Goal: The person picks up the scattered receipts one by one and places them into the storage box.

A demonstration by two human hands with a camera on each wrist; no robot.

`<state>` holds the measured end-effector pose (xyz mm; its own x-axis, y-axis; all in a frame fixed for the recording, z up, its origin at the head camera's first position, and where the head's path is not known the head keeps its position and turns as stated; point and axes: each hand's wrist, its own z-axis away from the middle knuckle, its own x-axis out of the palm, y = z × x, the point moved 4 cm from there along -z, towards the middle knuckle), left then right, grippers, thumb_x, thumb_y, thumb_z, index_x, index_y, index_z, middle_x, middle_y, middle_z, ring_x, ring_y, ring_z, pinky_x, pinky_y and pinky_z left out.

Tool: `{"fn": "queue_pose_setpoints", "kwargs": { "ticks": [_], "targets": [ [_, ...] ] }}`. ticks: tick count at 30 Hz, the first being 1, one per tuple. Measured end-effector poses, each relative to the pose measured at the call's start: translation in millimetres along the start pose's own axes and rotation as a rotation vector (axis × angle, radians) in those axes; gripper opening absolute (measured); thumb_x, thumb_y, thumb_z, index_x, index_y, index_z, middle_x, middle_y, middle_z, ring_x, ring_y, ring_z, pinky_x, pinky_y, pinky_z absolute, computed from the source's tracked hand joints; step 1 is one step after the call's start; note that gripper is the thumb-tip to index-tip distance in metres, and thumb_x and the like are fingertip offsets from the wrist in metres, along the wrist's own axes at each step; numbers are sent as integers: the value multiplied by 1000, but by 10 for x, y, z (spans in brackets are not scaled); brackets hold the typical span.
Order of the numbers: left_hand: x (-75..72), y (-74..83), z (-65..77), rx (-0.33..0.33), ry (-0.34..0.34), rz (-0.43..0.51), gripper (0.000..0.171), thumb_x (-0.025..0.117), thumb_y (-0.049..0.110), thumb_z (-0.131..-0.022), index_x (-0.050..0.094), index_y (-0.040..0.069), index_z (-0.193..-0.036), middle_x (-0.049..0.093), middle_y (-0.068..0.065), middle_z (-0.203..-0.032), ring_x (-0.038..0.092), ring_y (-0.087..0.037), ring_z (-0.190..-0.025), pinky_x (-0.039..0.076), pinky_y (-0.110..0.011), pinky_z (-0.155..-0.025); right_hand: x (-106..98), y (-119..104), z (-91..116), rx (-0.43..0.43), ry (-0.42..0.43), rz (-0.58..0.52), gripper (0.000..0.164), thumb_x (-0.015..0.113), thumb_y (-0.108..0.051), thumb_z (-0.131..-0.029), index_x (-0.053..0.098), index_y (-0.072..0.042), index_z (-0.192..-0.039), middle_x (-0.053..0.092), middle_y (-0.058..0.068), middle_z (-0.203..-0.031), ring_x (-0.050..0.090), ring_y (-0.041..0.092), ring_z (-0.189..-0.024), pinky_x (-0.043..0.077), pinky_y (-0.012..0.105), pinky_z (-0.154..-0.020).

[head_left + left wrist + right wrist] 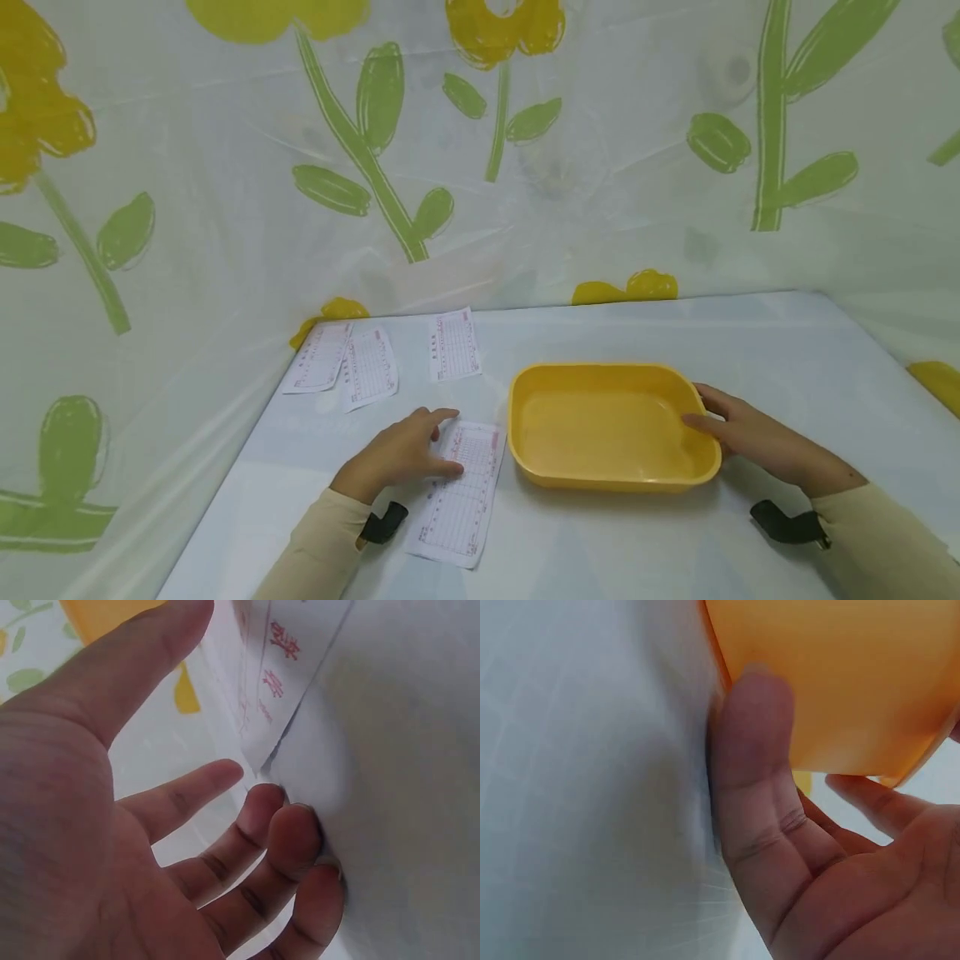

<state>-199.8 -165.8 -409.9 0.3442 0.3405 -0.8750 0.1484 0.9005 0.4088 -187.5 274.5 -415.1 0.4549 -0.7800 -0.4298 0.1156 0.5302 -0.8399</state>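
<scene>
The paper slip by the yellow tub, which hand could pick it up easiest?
Left, probably. The left hand already rests on the paper slip, while the right hand holds the yellow tub.

Both forearms reach forward in pale sleeves, each with a dark strap at the wrist. The left hand (401, 454) lies palm down, its fingers (296, 840) loosely bent and their tips pressing downward, thumb stretched out apart from them. The right hand (750, 433) is turned inward, fingers (754, 750) nearly straight, thumb on top; the hand seems to be pinching lightly, though the wrist view is too close to be sure.
</scene>
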Motion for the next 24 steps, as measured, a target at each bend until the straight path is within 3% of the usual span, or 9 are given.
{"fn": "queue_pose_setpoints", "kwargs": {
  "ticks": [13, 16, 20, 24],
  "targets": [
    [26, -29, -10, 30, 6, -3, 85, 91, 41, -67, 54, 23, -142, 58, -3, -108, 55, -17, -82, 48, -34, -72, -4, 43, -44, 4, 0, 55, 75, 49, -43, -104, 13, -9, -160, 12, 28, -164, 52, 29, -117, 51, 36, -87],
    [54, -38, -19, 27, 1, 20, 85, 92, 40, -67, 54, 24, -141, 57, -2, -107, 54, -18, -83, 48, -33, -73, -9, 69, -42, 7, 4, 84, 75, 47, -44, -104, 13, -10, -161, 12, 28, -164, 45, 39, -128, 49, 51, -96],
    [78, -45, -18, 28, -1, 43, 84, 92, 39, -66, 53, 25, -140, 56, -3, -110, 55, -18, -86, 51, -35, -76, -7, 99, -34, 14, -4, 107, 75, 45, -46, -104, 11, -10, -161, 7, 29, -164, 25, 49, -142, 34, 72, -103],
    [48, -28, -5, 37, 18, 51, 83, 93, 36, -66, 51, 24, -137, 57, -6, -115, 57, -20, -88, 53, -39, -80, -10, 78, -34, -2, -4, 122, 74, 45, -45, -105, 11, -10, -161, 11, 29, -164, 35, 44, -135, 43, 64, -101]
  ]
}}
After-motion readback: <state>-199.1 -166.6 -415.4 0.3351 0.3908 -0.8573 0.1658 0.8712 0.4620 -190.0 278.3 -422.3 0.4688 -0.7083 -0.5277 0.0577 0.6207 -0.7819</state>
